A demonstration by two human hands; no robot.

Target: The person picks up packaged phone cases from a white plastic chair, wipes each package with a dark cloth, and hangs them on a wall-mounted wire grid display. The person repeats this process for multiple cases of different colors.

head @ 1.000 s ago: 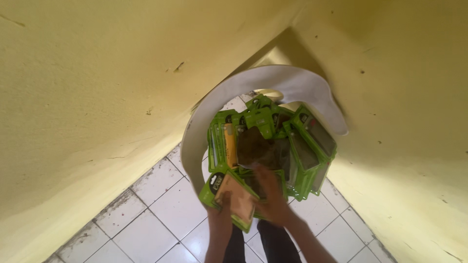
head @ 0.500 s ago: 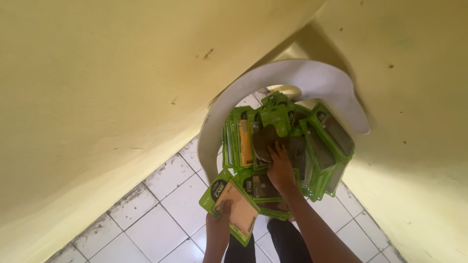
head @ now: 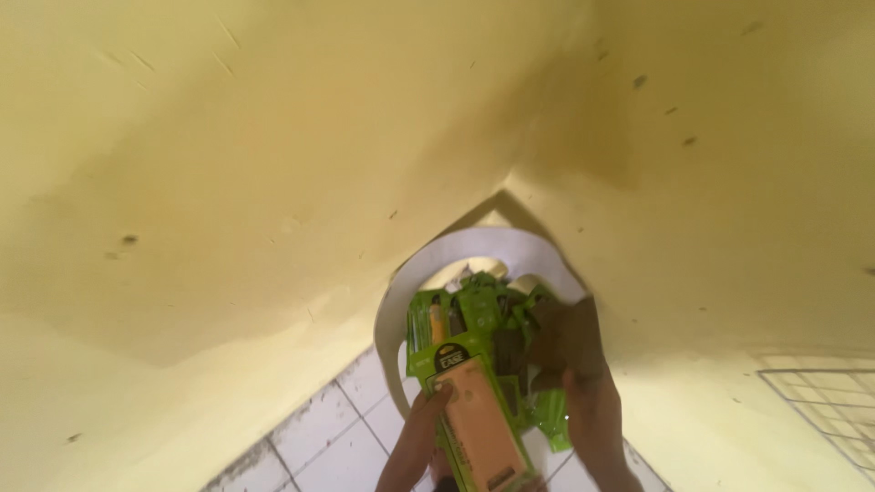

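Left hand (head: 421, 428) grips an orange packet (head: 480, 421); right hand (head: 572, 351) presses green packets (head: 483, 314) heaped in the white basin (head: 394, 310) beyond it. The heap may slide over the rim.

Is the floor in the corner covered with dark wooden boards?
No, the floor is laid with white square tiles, seen beside the white tub of green packets.
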